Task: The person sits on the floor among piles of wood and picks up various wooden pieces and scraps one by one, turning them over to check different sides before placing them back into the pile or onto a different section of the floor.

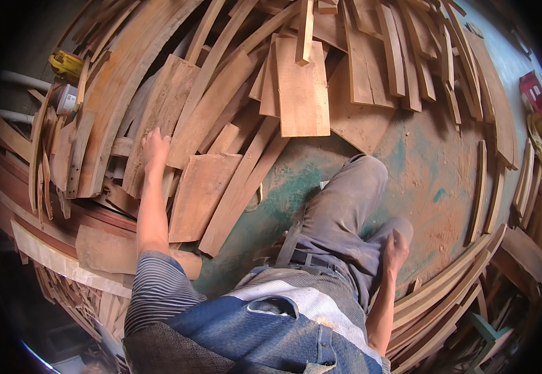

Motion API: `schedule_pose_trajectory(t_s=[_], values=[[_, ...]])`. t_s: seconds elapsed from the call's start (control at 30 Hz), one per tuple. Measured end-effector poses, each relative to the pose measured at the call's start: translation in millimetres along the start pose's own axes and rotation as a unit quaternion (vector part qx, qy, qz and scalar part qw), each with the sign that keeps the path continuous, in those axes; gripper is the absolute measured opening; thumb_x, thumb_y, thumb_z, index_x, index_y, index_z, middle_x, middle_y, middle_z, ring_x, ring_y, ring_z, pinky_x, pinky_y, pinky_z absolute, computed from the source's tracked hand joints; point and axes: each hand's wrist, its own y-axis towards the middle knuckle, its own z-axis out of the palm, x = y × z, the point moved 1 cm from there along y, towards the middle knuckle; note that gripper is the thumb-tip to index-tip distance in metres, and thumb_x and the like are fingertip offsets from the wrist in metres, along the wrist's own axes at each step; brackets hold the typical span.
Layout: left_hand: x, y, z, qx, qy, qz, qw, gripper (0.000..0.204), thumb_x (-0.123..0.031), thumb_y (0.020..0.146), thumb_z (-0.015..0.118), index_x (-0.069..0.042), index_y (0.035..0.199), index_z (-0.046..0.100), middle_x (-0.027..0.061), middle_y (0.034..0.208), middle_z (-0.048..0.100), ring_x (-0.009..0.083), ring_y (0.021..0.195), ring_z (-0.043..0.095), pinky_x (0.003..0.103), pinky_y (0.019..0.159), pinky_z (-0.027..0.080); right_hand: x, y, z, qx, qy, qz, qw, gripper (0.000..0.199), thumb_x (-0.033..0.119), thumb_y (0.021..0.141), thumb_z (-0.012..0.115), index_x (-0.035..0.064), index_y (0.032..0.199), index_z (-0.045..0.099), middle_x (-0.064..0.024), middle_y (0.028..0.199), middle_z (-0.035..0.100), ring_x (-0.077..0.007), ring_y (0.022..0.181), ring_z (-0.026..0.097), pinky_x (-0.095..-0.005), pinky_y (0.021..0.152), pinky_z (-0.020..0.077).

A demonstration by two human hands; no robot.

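L grip, mid-left, curled on board. R grip, lower rt, half-curled by knee. Can't tell if either's holding.

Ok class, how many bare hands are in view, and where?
2: the left hand at a rough board, the right hand by the right knee. Others may be hidden at the dark edges.

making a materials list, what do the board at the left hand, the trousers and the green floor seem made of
Board by the left hand: wood, seemingly rough and unfinished, given its uneven, dull brown face. Trousers: cloth, likely cotton or a blend, matte, with soft creases and dusty patches. Floor: apparently painted, judging by patchy worn green; what lies beneath, I can't tell.
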Motion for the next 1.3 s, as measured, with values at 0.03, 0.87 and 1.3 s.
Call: schedule_pose_trajectory(t_s=[0.03, 0.87, 1.3], values=[[-12.5, 0.6, 6.2, -0.039, 0.019, 0.02, 0.999, 0.045, -0.029, 0.087, 0.068, -0.002, 0.123, 0.064, 0.0189, 0.124, 0.065, 0.0381, 0.119, 0.057, 0.049, 0.098, 0.047, -1.4, -0.1, 0.8, -0.001, 0.002, -0.003, 1.0, 0.027, 0.014, 0.092, 0.065, 0.0006, 0.114, 0.071, -0.0184, 0.106, 0.074, -0.0287, 0.091, 0.072, -0.0376, 0.083, 0.0553], [-331.4, -16.2, 171.0, 0.081, -0.611, -0.224, 0.755, 0.115, -0.025, 0.066, 0.094, 0.01, 0.149, 0.023, 0.03, 0.146, 0.042, 0.0362, 0.133, 0.049, 0.041, 0.111, 0.042, -143.2, -214.9, -116.1, -0.152, 0.044, 0.409, 0.899, 0.031, 0.011, 0.087, 0.058, -0.0043, 0.112, 0.067, -0.0094, 0.078, 0.064, -0.0155, 0.065, 0.06, -0.0301, 0.051, 0.0466], [-362.0, -161.2, 128.3, 0.12, -0.614, -0.211, 0.751, 0.114, -0.028, 0.063, 0.094, 0.01, 0.148, 0.029, 0.0305, 0.148, 0.042, 0.0369, 0.138, 0.043, 0.041, 0.115, 0.035, -39.9, -35.4, -82.2, -0.121, 0.17, 0.149, 0.966, 0.032, 0.016, 0.093, 0.067, -0.0023, 0.12, 0.066, -0.0047, 0.093, 0.067, -0.0114, 0.072, 0.059, -0.0253, 0.059, 0.0478]])
